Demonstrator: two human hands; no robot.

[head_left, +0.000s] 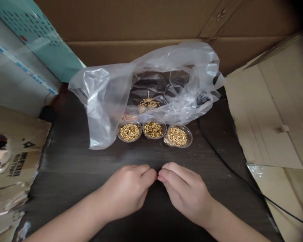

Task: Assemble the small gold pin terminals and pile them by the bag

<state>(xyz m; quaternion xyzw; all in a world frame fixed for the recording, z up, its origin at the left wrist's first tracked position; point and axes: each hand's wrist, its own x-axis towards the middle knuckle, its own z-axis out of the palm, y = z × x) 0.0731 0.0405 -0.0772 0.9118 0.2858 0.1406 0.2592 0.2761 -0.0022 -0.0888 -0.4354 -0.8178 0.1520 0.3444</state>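
The table (73,164) bears cups (154,137) beyond both hands (128,188) (187,191).

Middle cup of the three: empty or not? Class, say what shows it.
Not empty: in the middle cup, gold-coloured pieces show through its open top. How deep they lie, I cannot tell.

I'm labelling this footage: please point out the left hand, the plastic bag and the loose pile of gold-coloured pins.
Left hand (128,189): head view, on the back of the hand.
Plastic bag (104,107): head view, on its bare flap at picture left.
Pile of gold-coloured pins (149,103): head view, middle of the pile.
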